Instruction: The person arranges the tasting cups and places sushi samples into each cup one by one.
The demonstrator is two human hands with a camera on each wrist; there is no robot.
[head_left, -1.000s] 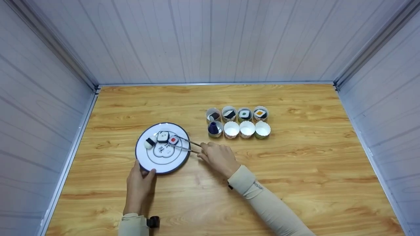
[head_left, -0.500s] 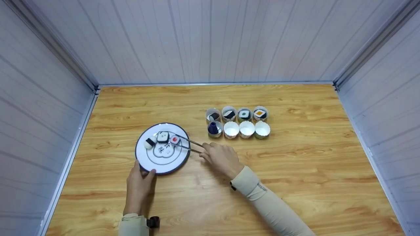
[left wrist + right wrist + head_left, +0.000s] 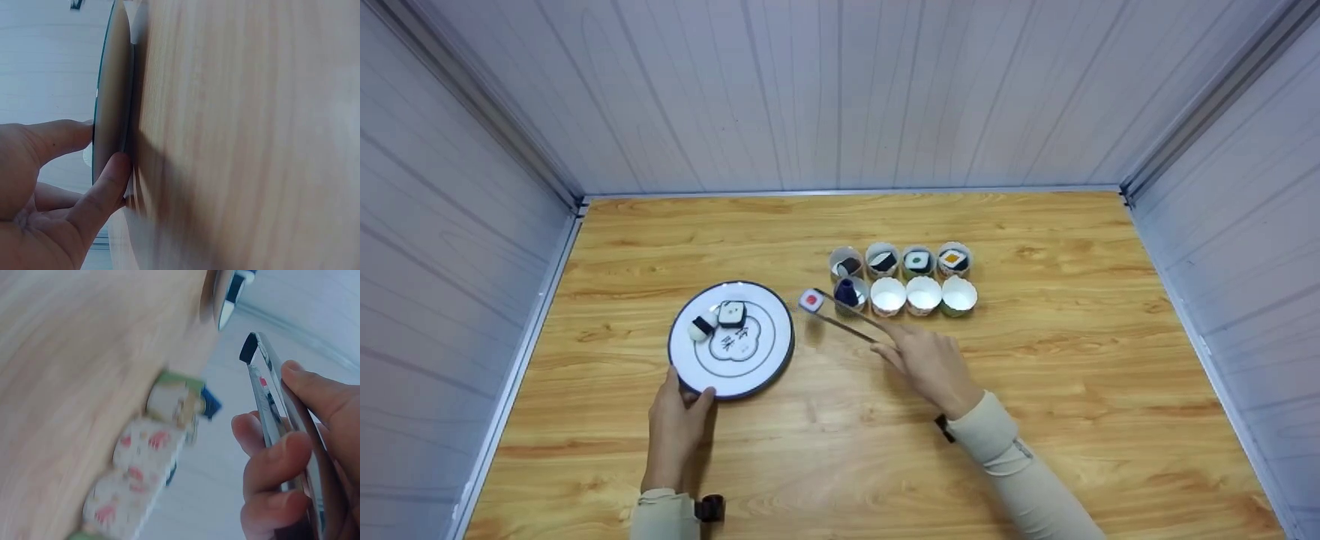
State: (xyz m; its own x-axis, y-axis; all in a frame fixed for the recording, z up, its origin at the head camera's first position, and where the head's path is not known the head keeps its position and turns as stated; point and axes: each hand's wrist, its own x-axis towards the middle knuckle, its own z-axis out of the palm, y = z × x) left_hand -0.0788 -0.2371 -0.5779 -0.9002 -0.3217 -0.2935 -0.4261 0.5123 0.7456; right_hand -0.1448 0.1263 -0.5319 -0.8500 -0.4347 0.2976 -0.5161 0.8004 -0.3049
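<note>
My left hand (image 3: 679,424) pinches the near-left rim of a white plate with a blue edge (image 3: 765,367); in the left wrist view the thumb and fingers (image 3: 101,194) take the rim from above and below. On the plate lie a white-and-black piece of sushi (image 3: 703,326) and a square sushi roll (image 3: 732,314). Metal tongs (image 3: 851,330) are in the grip of my right hand (image 3: 926,364). Their tips hold a small sushi roll with a red centre (image 3: 811,301) above the table, between plate and cups. The right wrist view shows fingers curled round the tongs (image 3: 306,439).
Two rows of paper cups stand right of the plate. The back-row cups (image 3: 883,257) hold sushi pieces; the front-left cup (image 3: 851,306) holds a dark blue piece. The other front cups (image 3: 923,296) look white inside. Panel walls (image 3: 840,97) enclose the wooden table (image 3: 1035,375).
The red-centred sushi roll, held in the tongs, has left the plate and moved right toward the cups with my right hand. My left hand and the plate have stayed put.
</note>
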